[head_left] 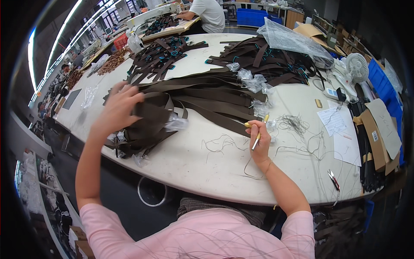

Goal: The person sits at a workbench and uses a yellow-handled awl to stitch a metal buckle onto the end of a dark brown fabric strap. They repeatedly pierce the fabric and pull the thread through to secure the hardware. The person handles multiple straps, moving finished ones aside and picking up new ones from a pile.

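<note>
My left hand (117, 110) is over the left end of a pile of dark brown straps (202, 88). It is blurred, with thumb and fingers apart and nothing visible between them. Beneath it, folded straps (151, 116) hang toward the table's near edge, with clear plastic wrapping (176, 123) on them. My right hand (260, 142) is closed around a slim yellow-and-silver pen-shaped tool (257, 141), near the right ends of the straps. More clear plastic bits (254, 82) cover those ends.
Two heaps of dark straps with teal-edged pieces, one left (159, 56) and one right (258, 54), lie farther back. Loose threads (293, 125), thread snips (333, 180), papers (345, 134) and a small fan (357, 67) are at right. Another person (207, 15) sits beyond the table (207, 168).
</note>
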{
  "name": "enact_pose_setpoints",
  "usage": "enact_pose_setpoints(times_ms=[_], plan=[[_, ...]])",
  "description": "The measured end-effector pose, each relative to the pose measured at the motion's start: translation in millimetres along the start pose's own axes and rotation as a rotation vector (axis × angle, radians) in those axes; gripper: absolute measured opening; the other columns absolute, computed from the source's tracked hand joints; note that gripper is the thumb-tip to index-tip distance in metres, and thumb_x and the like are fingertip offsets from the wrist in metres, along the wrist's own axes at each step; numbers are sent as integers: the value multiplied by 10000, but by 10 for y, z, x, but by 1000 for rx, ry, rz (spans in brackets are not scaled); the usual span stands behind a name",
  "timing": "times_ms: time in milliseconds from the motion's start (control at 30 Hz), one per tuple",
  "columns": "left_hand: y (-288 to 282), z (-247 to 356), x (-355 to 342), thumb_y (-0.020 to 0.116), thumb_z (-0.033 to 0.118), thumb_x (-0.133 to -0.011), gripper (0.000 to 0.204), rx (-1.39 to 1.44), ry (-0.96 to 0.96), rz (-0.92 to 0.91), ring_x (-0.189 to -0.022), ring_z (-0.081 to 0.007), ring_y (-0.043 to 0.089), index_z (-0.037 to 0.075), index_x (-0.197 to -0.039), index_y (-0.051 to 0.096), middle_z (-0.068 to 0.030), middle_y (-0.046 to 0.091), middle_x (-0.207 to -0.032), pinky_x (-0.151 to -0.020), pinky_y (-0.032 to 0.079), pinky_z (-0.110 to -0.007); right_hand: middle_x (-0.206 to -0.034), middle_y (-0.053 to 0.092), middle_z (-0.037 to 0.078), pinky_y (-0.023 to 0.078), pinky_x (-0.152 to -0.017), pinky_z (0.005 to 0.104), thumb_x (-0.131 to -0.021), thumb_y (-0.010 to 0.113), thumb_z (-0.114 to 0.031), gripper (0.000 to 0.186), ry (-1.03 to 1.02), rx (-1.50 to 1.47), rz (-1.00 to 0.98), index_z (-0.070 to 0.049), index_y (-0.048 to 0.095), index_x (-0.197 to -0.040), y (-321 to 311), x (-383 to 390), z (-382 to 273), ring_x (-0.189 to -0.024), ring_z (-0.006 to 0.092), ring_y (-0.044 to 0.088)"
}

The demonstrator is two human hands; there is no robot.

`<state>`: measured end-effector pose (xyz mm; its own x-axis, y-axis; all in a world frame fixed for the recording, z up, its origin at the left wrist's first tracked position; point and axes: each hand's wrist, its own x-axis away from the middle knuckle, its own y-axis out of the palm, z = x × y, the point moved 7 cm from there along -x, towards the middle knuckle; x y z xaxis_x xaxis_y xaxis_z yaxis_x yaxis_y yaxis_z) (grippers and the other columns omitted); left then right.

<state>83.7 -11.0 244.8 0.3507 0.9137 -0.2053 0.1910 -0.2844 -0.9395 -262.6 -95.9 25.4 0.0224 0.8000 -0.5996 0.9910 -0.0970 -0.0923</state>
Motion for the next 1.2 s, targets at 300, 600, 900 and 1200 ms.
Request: enact_pose_setpoints(times_ms=[300,600,900,1200], plan=[[137,-19,1563,589,-79,-837,266,-57,-583,391,-1101,-374,637,34,-1055,691,-164,655,-1230,-940,515,-452,-944,727,84,551,-682,272,-1059,537,-82,118,-107,-17,-130,-23,637,-1080,41,45,-146,-774,146,699],[2090,2079,-209,535,554,-994,884,432,-19,-55,-1537,-412,221,-68,-1562,268,-290,273,-1622,-1249,171,-534,-1010,718,108,552,-751,283,-1067,499,-65,121,25,120,-46,3,597,-1092,-560,7,-90,-825,152,691],[1837,3711,-1177,612,305,-960,527,1087,641,147,-1375,-352,467,15,-1390,519,-199,486,-1452,-1144,369,-467,-1056,691,153,527,-783,292,-1115,368,-188,250,86,260,294,-11,546,-1121,-1242,-54,-315,-764,146,642],[2002,1929,-1269,804,220,-785,371,760,190,178,-1012,-284,548,102,-1081,613,-101,555,-1029,-839,462,-381,-819,656,118,489,-569,349,-826,801,-95,369,-265,613,-425,-11,547,-1080,-951,717,-435,-649,268,608]])
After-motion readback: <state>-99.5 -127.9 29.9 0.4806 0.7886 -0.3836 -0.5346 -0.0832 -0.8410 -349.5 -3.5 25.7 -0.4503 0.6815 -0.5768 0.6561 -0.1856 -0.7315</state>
